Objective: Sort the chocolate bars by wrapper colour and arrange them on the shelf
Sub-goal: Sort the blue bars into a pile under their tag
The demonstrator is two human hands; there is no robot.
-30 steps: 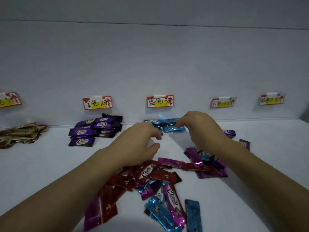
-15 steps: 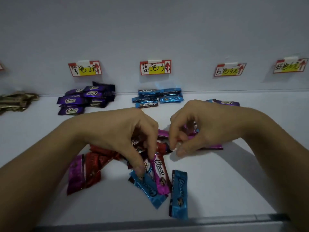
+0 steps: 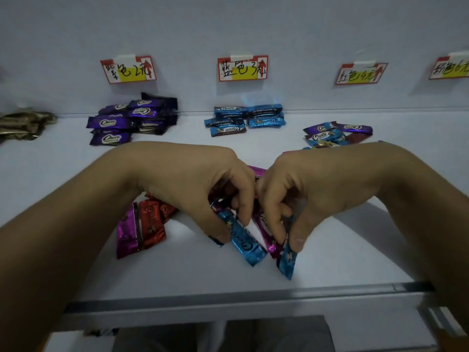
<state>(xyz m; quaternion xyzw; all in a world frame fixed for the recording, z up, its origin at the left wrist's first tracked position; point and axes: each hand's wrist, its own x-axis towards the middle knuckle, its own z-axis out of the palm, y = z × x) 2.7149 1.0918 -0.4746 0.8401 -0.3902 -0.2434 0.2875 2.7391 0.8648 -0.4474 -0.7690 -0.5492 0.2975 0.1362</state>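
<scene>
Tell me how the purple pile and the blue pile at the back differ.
The purple pile lies left of the blue pile. The purple pile is stacked higher than the flatter blue pile. Both hold Choco-branded bars.

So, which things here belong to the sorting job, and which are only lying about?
Job:
left hand pinching one blue foil-wrapped chocolate bar; right hand pinching a second blue foil bar; red foil bars; magenta foil bar; sorted purple stack; sorted blue stack; handwritten paper labels; white shelf.
Only lying about:
grey metal shelf rail; white back wall.
</scene>
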